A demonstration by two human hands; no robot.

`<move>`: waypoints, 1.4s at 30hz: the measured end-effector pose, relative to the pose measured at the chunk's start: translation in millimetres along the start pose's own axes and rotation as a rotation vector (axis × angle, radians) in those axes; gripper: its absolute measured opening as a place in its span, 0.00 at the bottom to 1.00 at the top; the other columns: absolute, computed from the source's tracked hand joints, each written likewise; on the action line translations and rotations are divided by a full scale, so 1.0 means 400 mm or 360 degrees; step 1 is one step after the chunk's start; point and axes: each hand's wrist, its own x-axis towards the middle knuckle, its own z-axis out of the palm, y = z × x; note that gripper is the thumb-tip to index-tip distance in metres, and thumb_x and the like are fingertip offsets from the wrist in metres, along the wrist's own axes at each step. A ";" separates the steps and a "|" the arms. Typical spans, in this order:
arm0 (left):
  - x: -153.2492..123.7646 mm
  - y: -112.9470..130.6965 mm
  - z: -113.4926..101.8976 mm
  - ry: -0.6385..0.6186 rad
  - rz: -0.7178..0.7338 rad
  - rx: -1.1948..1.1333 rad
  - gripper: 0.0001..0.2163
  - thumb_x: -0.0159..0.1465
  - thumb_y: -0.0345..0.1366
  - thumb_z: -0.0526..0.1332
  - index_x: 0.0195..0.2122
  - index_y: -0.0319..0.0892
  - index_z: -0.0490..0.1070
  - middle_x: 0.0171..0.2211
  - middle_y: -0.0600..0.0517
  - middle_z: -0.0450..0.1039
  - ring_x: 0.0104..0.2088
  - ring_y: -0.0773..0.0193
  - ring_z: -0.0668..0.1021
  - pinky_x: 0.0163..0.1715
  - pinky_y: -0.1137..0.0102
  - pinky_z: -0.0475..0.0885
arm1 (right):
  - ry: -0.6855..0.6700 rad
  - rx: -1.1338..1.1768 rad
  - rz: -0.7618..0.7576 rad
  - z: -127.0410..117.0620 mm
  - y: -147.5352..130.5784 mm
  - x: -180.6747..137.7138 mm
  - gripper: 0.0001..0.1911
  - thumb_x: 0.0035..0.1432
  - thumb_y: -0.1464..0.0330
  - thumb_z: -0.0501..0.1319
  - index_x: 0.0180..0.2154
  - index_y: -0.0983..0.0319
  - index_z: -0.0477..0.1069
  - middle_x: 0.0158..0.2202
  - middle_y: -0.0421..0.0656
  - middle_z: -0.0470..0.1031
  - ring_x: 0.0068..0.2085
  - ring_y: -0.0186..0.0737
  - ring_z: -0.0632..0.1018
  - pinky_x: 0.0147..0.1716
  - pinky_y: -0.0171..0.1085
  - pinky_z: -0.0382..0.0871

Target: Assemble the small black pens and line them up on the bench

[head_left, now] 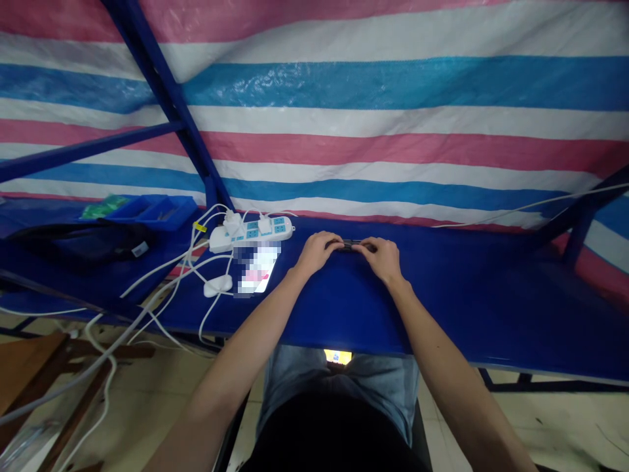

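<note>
Both my hands meet over the blue tabletop, toward its back edge. Between them is a small, dark, narrow object, too small to name. My left hand pinches its left end between thumb and fingers. At the other end, my right hand has its thumb and fingers closed on it. The fingers cover both ends, so only the middle of the object shows. It lies level, at or just above the table surface; which of the two I cannot tell.
Left of my hands are a white power strip with plugs, a lit phone, a white charging piece and tangled white cables. Farther left are a blue bin and a black bag. Striped sheeting hangs behind the table.
</note>
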 end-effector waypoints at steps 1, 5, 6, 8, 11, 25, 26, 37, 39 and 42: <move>0.000 0.001 -0.001 0.0059 -0.0004 -0.0039 0.06 0.71 0.37 0.63 0.41 0.45 0.81 0.41 0.51 0.83 0.43 0.59 0.81 0.50 0.63 0.72 | 0.0052 0.0212 0.0096 -0.002 0.001 0.003 0.20 0.58 0.47 0.68 0.36 0.57 0.82 0.31 0.44 0.82 0.33 0.45 0.79 0.36 0.41 0.68; -0.001 -0.004 0.000 0.0207 -0.0065 -0.0172 0.06 0.71 0.38 0.64 0.42 0.44 0.80 0.41 0.50 0.82 0.43 0.58 0.81 0.49 0.63 0.74 | -0.0097 0.1132 0.0411 -0.019 -0.002 0.016 0.33 0.61 0.37 0.56 0.36 0.60 0.79 0.23 0.42 0.75 0.22 0.38 0.70 0.24 0.39 0.62; -0.001 -0.005 0.001 0.0212 -0.0082 -0.0195 0.06 0.71 0.38 0.63 0.42 0.44 0.80 0.41 0.50 0.82 0.43 0.58 0.82 0.49 0.64 0.74 | -0.0199 0.1302 0.0473 -0.024 -0.005 0.018 0.36 0.62 0.36 0.51 0.37 0.60 0.79 0.22 0.42 0.73 0.20 0.37 0.68 0.23 0.39 0.61; -0.001 -0.004 0.002 0.0191 -0.0099 -0.0224 0.07 0.72 0.38 0.62 0.42 0.44 0.79 0.41 0.50 0.82 0.42 0.59 0.82 0.48 0.64 0.74 | -0.0365 0.1508 0.0553 -0.033 -0.012 0.020 0.40 0.64 0.35 0.44 0.39 0.60 0.78 0.21 0.42 0.71 0.20 0.37 0.66 0.24 0.40 0.62; -0.001 0.003 0.000 0.0138 -0.0076 -0.0239 0.07 0.72 0.38 0.62 0.41 0.43 0.78 0.40 0.50 0.81 0.41 0.60 0.81 0.47 0.65 0.73 | -0.0392 0.1569 0.0543 -0.039 -0.020 0.018 0.37 0.64 0.35 0.44 0.38 0.57 0.75 0.21 0.40 0.67 0.21 0.38 0.65 0.26 0.41 0.64; 0.001 0.010 -0.002 0.0070 -0.0074 -0.0225 0.06 0.72 0.37 0.62 0.40 0.43 0.77 0.38 0.51 0.80 0.40 0.61 0.80 0.45 0.66 0.72 | -0.0390 0.1621 0.0526 -0.041 -0.020 0.016 0.35 0.63 0.34 0.48 0.35 0.56 0.73 0.19 0.35 0.57 0.21 0.36 0.60 0.26 0.40 0.62; 0.001 0.009 -0.001 0.0062 -0.0075 -0.0244 0.06 0.72 0.37 0.62 0.40 0.43 0.76 0.37 0.51 0.80 0.39 0.61 0.80 0.45 0.66 0.73 | -0.0391 0.1621 0.0533 -0.039 -0.017 0.017 0.35 0.64 0.34 0.48 0.38 0.56 0.74 0.20 0.35 0.59 0.21 0.36 0.60 0.26 0.40 0.62; 0.032 -0.036 0.017 0.0242 -0.0193 -0.0296 0.04 0.67 0.28 0.64 0.40 0.44 0.77 0.38 0.52 0.80 0.39 0.61 0.81 0.47 0.65 0.75 | 0.0278 0.0336 0.0184 0.005 0.078 0.052 0.18 0.61 0.53 0.62 0.40 0.61 0.78 0.36 0.47 0.80 0.36 0.46 0.76 0.40 0.44 0.70; 0.048 -0.043 0.022 0.0198 -0.0179 -0.0172 0.07 0.68 0.26 0.63 0.40 0.45 0.79 0.40 0.51 0.81 0.43 0.58 0.80 0.50 0.63 0.74 | 0.0305 0.0042 0.0152 0.007 0.096 0.065 0.19 0.64 0.54 0.60 0.41 0.61 0.81 0.40 0.50 0.81 0.40 0.49 0.76 0.45 0.47 0.69; 0.065 -0.052 0.036 0.0056 -0.0221 -0.0012 0.09 0.68 0.26 0.62 0.41 0.46 0.81 0.41 0.50 0.81 0.45 0.55 0.80 0.52 0.59 0.73 | 0.0268 -0.0187 0.0187 0.014 0.123 0.077 0.20 0.66 0.54 0.58 0.43 0.60 0.83 0.42 0.53 0.80 0.43 0.52 0.74 0.48 0.50 0.66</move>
